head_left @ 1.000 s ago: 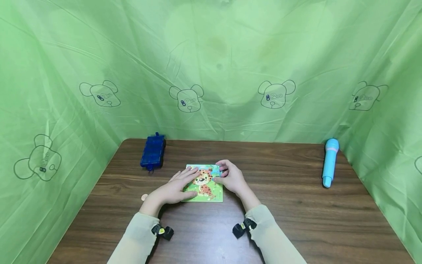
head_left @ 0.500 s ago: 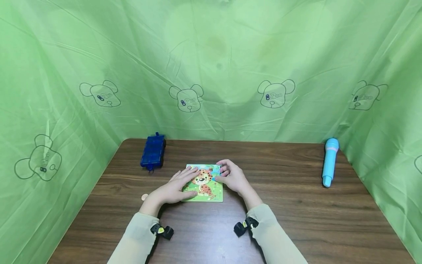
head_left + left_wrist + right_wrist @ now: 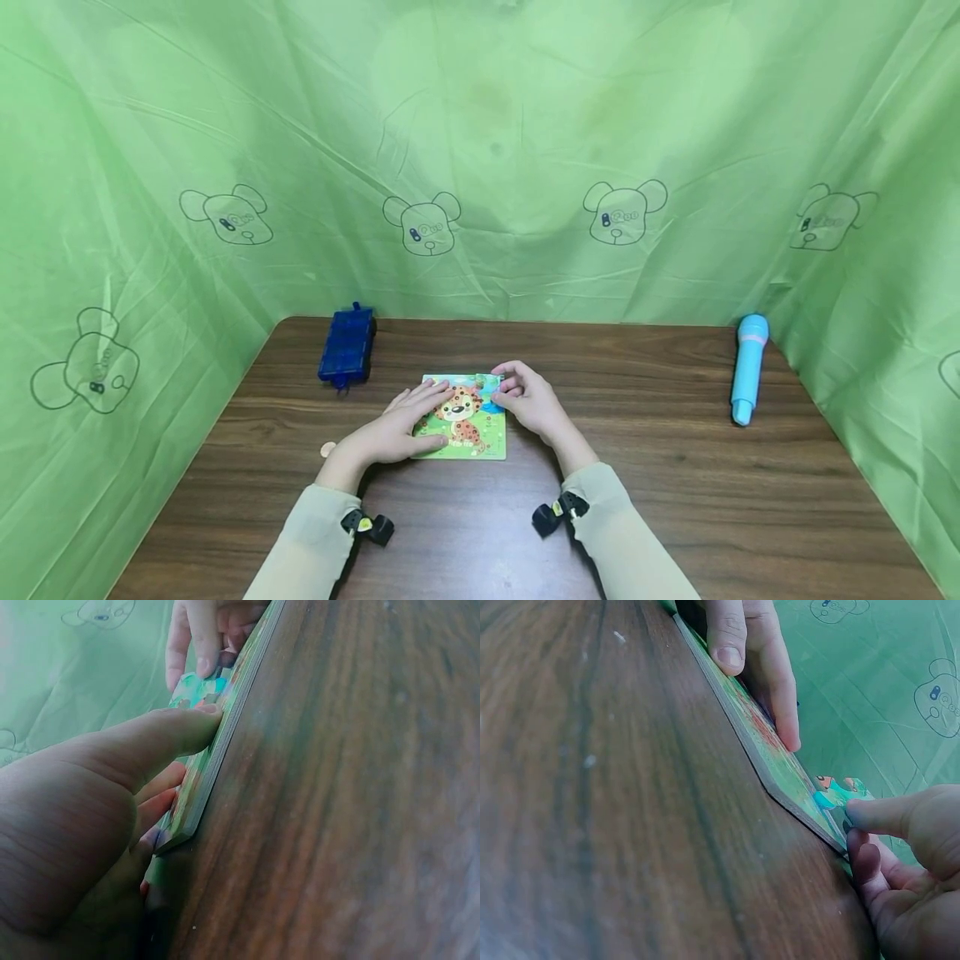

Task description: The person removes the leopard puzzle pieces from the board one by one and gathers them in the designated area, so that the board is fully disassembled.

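Note:
A square jigsaw puzzle (image 3: 486, 433) with a spotted cartoon leopard on green lies flat at the middle of the table. My left hand (image 3: 393, 425) rests across its left part, fingers extended and thumb on the lower edge. At the upper right corner my right hand (image 3: 534, 407) pinches a puzzle piece (image 3: 841, 791) between thumb and fingers. That piece is blue and turquoise with some orange, and it stands tilted up from the puzzle's surface in the right wrist view. Whether its lower edge still touches the puzzle is hard to tell.
A dark blue plastic case (image 3: 347, 346) lies at the back left. Toward the back right is a light blue toy microphone (image 3: 749, 369). A small pale round thing (image 3: 327, 449) sits beside my left wrist. Green curtain (image 3: 495, 275) encloses the table's back and sides.
The puzzle piece under my right fingers has tilted up at the corner, and more of its blue shows. My left hand stays in place on the puzzle.

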Tool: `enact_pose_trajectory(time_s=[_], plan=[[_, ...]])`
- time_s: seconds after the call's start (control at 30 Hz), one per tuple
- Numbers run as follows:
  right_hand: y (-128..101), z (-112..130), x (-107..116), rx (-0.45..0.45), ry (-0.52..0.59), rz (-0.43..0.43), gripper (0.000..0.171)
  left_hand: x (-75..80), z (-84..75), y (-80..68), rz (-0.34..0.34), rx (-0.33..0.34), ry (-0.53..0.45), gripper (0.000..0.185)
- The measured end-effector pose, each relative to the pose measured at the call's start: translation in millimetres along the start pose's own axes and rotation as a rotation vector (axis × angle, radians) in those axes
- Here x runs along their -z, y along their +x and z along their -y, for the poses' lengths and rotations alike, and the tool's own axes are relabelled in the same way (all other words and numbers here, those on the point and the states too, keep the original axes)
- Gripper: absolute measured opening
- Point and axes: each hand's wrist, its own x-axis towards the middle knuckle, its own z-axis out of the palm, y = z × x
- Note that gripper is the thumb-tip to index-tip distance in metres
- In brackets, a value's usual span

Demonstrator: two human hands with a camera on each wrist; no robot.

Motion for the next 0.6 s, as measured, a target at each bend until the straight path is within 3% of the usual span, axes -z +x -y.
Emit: enact_pose_trajectory(time_s=[0.33, 0.6], plan=[[5, -6, 4, -0.017, 0.113, 0.018, 0.041, 0.7, 0.3, 0.6, -0.026, -0.014, -0.006, 0.082], [5, -7, 24, -0.030, 0.207, 0.066, 0.055, -0.7, 0.4, 0.1, -0.026, -0.012, -0.016, 0.082]])
